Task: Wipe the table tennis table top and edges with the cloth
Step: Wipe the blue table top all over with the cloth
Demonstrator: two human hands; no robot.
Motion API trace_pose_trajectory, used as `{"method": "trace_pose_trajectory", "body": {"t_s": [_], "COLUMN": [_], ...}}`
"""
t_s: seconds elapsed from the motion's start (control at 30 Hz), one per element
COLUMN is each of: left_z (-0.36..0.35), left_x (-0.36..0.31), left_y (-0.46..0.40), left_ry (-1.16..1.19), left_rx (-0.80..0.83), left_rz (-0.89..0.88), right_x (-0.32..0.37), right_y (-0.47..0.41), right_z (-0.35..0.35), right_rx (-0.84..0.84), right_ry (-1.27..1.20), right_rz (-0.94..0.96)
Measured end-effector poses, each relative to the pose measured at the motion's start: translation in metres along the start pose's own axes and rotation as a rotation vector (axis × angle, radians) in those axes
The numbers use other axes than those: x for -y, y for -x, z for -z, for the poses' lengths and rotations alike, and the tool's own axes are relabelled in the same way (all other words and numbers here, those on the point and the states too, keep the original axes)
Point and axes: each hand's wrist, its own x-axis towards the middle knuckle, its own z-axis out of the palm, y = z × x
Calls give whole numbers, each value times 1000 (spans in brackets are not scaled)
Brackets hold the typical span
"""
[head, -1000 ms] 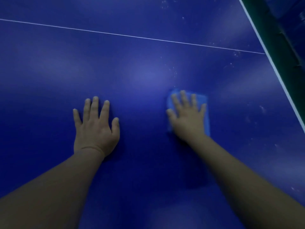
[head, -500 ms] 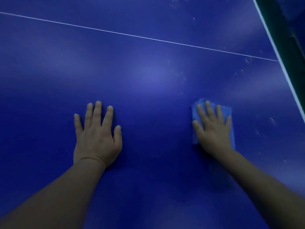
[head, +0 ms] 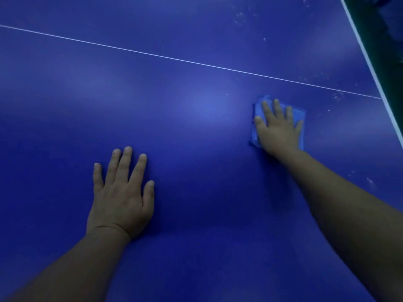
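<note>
Right hand (head: pixel 278 129) flat, fingers straight and spread, pressing down on folded blue cloth (head: pixel 298 114). Cloth edges showing beyond fingertips and on both sides of palm. Beneath it, blue table top (head: pixel 196 110). Beyond the fingers, thin white line (head: pixel 174 58); white-edged table border (head: pixel 370 59) off to the right, pale specks between. Well to the left and nearer, left hand (head: pixel 121 199) flat, released, palm on bare surface.

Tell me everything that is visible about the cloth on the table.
The cloth is light blue, soft-looking and folded into a rough rectangle with a rumpled left edge. It lies flat on the dark blue table top, near the thin white line and short of the table's right edge. The right hand presses on it with straight, spread fingers, covering its middle; only its borders show.
</note>
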Motion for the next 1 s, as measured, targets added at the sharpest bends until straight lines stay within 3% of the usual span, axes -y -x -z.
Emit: {"method": "trace_pose_trajectory", "body": {"t_s": [0.07, 0.1, 0.23, 0.3, 0.37, 0.5, 0.57, 0.63, 0.8, 0.9, 1.0], "left_z": [0, 0, -1, -1, -2, -3, -4, -4, -6, -6, -6], "left_x": [0, 0, 0, -1, -1, -1, -1, 0, 1, 1, 0], "left_y": [0, 0, -1, -1, -1, -2, -2, -3, -3, -3, -3], "left_ry": [-9, -14, -25, -27, -35, -44, -42, -41, -38, -37, -36], "left_rx": [1, 1, 0, -11, -22, -38, -51, -63, -91, -118, -123], "left_rz": [-3, -1, 2, -4, -4, -9, -14, -20, -27, -26, -29], "right_x": [12, 31, 109, 101, 62, -34, -37, -5, 145, 218, 217], "right_y": [7, 19, 88, 84, 53, 12, 26, 50, 83, 62, 9], "right_z": [-2, -8, -32, -28, -19, 4, 3, -9, -42, -40, -27], "right_rx": [-14, -30, 34, 59, 18, 16, 31, 26, -68, -43, 11], "right_ry": [-26, 4, 53, 59, 77, 59, 45, 65, 38, 38, 93], "right_rz": [-101, -52, 511, 635, 505, 23, -46, 48, 612, 735, 711]}}
